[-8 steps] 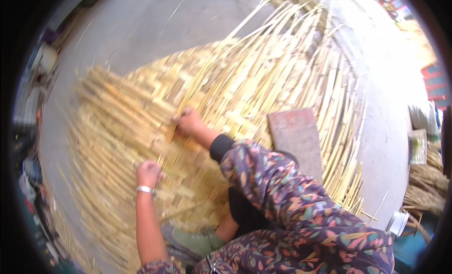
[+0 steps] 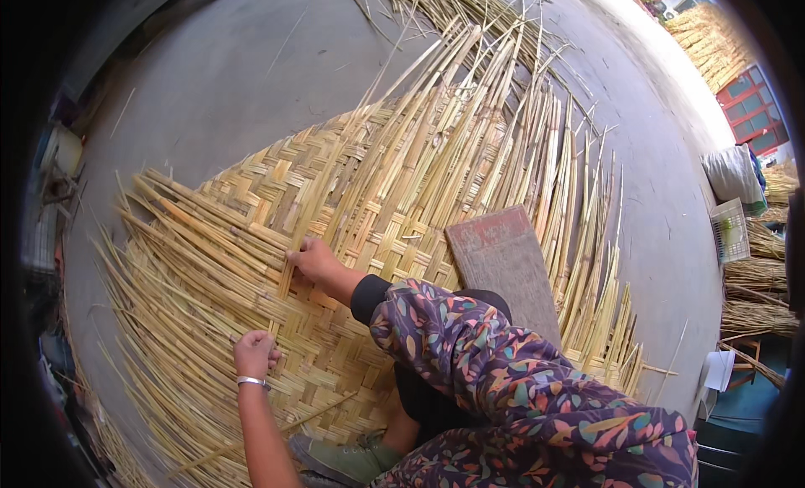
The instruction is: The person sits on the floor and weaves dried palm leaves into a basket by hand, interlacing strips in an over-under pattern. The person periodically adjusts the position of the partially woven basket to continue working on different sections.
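Observation:
A half-woven mat (image 2: 344, 354) of flat, yellowish split-reed strips lies on the floor beneath both of my hands. My right hand (image 2: 315, 263) pinches a reed strip (image 2: 303, 224) near its lower end, over the weave; the strip slants up toward the far loose ends. Lower and to the left, my left hand (image 2: 255, 354), with a silver bangle at the wrist, is closed among the left-hand strips, and a short strip end pokes up beside its fingers. Fingertips of the left hand are partly hidden. Bundled loose strips (image 2: 210, 224) lie folded across the mat's left side.
A worn wooden board (image 2: 507, 266) with a reddish end rests on the mat at my right. My green shoe (image 2: 352, 459) is on the near edge. Reed stalks (image 2: 495, 23) lie on the grey floor at the far side; a pale basket (image 2: 731, 231) and stacked bundles (image 2: 759, 287) stand at right.
The view has shifted and become sharper. Both hands appear slightly lower and further left in the picture, still closed at nearly the same places on the mat.

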A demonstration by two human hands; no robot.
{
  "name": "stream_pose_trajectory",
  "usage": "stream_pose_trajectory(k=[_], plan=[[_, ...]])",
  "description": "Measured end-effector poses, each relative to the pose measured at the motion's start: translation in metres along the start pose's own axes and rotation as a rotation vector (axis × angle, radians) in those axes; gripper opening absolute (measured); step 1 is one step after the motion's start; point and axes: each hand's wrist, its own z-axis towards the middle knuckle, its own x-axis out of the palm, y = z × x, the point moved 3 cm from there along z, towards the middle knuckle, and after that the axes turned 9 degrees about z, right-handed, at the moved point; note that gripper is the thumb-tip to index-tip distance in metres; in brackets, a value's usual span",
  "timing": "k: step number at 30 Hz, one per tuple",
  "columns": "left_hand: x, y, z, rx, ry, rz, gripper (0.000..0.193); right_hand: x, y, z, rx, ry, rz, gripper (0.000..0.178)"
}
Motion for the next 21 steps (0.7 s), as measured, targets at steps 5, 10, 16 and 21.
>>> stream_pose_trajectory(k=[5, 10, 16, 21], plan=[[0.001, -0.003, -0.003, 0.051, -0.014, -0.008, 0.015, -0.003, -0.002, 0.002, 0.129, -0.012, 0.215, 0.014], [-0.006, 0.017, 0.005, 0.049, -0.039, -0.038, 0.015, 0.002, -0.007, 0.007, 0.067, -0.075, 0.071, 0.014], [0.005, -0.008, -0.004, 0.071, -0.110, 0.016, 0.015, -0.014, 0.002, 0.007, -0.013, -0.080, -0.014, 0.019], [0.011, -0.015, -0.018, 0.093, -0.125, 0.182, 0.014, -0.013, 0.016, -0.021, 0.124, -0.065, -0.025, 0.024]])
